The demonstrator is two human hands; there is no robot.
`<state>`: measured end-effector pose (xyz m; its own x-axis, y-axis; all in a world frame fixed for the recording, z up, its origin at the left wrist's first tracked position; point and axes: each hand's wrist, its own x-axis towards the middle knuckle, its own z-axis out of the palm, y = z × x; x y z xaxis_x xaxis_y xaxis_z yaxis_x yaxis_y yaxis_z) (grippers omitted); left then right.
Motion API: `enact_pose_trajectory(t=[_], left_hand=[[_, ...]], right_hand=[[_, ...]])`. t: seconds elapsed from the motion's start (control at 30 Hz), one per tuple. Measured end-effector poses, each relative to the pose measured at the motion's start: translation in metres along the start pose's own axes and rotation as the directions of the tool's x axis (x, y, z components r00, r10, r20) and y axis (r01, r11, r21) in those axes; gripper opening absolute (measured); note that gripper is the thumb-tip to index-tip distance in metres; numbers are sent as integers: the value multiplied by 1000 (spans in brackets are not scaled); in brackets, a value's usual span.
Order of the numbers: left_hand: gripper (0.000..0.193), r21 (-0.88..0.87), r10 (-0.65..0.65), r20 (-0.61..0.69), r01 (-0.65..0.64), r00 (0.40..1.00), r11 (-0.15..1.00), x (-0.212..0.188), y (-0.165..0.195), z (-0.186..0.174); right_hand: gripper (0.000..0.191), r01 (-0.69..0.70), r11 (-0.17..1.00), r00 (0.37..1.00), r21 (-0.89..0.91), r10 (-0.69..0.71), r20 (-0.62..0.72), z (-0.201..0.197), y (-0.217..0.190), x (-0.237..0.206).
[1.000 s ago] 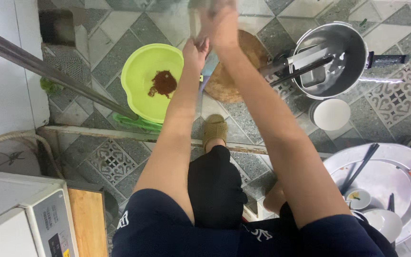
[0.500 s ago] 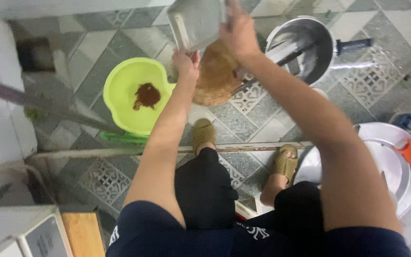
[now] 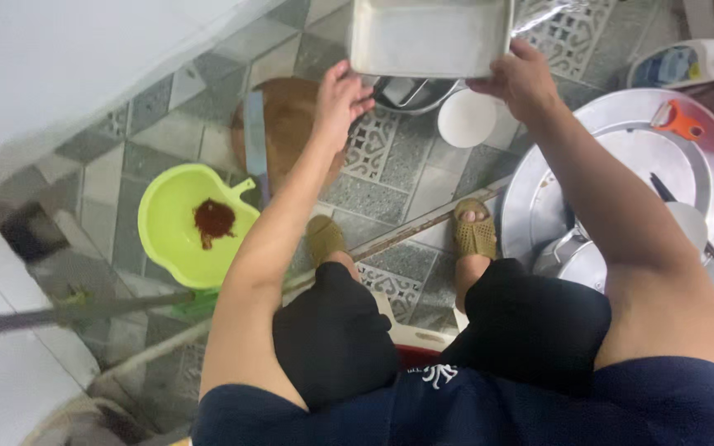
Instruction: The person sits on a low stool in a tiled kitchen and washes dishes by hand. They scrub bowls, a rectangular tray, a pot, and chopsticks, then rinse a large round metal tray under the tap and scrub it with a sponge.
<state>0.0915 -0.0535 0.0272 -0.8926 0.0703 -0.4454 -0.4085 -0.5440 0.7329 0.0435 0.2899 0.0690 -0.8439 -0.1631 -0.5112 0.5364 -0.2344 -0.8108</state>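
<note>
Grey patterned tiles point(image 3: 406, 165) cover the floor, and a white wall stands at the left side. On the floor at the left lies a lime-green basin point(image 3: 177, 235) with a small dark red lump point(image 3: 213, 220) inside. Next to it is a round wooden cutting board point(image 3: 291, 124) with a cleaver point(image 3: 255, 144) resting on it. The left hand point(image 3: 342, 99) has its fingers loosely curled and touches the lower left corner of a rectangular metal tray point(image 3: 430, 37), which is lifted above the floor. The right hand point(image 3: 521, 80) grips the tray's lower right corner. Below the tray sits a small white bowl point(image 3: 466, 118). At the right lies a large round metal tray point(image 3: 708, 177) holding an orange peeler point(image 3: 678, 121).
</note>
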Motion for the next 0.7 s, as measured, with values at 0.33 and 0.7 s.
enact_pose_trajectory(t=[0.33, 0.7], left_hand=[[65, 282, -131, 90, 101, 987, 954, -1, -47, 36], [61, 321, -153, 96, 115, 984, 940, -15, -54, 25]], right_hand=[[63, 6, 991, 946, 135, 38, -322, -17, 47, -18], [80, -138, 980, 910, 143, 182, -373, -1, 55, -29]])
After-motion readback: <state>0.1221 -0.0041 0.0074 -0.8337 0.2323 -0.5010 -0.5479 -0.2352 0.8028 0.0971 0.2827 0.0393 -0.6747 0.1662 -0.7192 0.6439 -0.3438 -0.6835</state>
